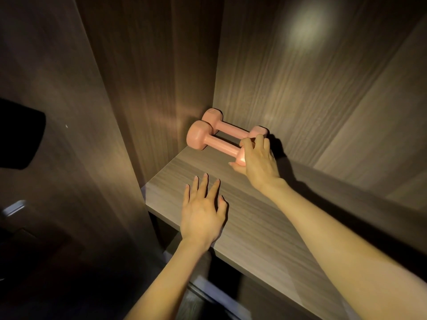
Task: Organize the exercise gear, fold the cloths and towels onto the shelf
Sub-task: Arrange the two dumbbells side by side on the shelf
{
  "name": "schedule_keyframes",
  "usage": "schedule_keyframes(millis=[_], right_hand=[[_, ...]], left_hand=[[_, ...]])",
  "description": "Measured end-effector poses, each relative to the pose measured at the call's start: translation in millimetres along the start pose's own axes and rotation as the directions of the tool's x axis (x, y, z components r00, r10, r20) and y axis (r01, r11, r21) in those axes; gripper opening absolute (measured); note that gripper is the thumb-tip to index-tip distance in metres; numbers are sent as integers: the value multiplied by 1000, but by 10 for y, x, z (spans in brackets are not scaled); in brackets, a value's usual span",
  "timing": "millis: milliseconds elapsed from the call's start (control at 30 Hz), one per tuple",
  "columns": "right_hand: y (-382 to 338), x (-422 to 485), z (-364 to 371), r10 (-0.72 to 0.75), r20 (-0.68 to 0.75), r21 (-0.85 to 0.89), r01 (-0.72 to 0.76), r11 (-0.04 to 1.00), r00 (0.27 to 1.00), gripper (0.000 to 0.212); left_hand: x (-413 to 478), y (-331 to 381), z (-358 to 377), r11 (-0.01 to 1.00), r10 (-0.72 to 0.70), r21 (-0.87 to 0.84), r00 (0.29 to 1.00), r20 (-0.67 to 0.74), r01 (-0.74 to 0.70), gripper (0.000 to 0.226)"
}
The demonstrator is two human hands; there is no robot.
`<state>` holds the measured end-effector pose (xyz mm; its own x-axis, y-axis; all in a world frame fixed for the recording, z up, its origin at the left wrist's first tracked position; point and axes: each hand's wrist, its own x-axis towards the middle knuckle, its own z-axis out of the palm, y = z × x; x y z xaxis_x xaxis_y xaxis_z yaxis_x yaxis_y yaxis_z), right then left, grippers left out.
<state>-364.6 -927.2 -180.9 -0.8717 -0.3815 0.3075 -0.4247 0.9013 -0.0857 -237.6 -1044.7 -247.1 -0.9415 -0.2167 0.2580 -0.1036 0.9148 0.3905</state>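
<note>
Two pink dumbbells lie side by side in the back left corner of a grey wood-grain shelf (254, 227). The front dumbbell (215, 143) has my right hand (258, 162) curled over its right end, thumb underneath. The rear dumbbell (228, 127) lies against the back wall, touching the front one at the left heads. My left hand (202, 211) hovers flat over the shelf near its front left edge, fingers spread and straight, holding nothing.
Dark wood panels close in the shelf at the left (147, 88) and the back (288, 88). A lower shelf edge (215, 294) shows beneath. At the far left a dark object (20, 135) sits in shadow.
</note>
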Motion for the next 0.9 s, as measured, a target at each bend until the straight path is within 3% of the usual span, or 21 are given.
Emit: schedule_keyframes(millis=[133, 233, 300, 367, 533, 633, 900], right_hand=[[-42, -15, 35, 53, 48, 69, -56, 996, 997, 59], [-61, -18, -22, 52, 218, 271, -112, 956, 974, 70], [-5, -89, -120, -26, 301, 300, -69, 951, 953, 78], [81, -231, -234, -88, 268, 289, 7, 957, 959, 80], [224, -752, -658, -10, 231, 370, -78, 926, 973, 70], [276, -1087, -946, -30, 182, 324, -31, 946, 983, 66], [428, -1676, -1261, 43, 218, 312, -111, 944, 975, 61]], left_hand=[[5, -7, 14, 1000, -4, 0, 1000, -2, 4, 49], [9, -16, 13, 1000, 0, 0, 1000, 13, 0, 49], [13, -28, 7, 1000, 4, 1, 999, 37, -4, 49], [23, -41, -7, 1000, 10, 1, 997, 75, -10, 50], [56, -19, -134, 1000, -2, -13, 982, 190, 5, 49], [-19, 112, -295, 999, -18, -25, 960, 279, 26, 50], [-374, 737, -601, 977, 213, -17, 958, 193, -214, 52]])
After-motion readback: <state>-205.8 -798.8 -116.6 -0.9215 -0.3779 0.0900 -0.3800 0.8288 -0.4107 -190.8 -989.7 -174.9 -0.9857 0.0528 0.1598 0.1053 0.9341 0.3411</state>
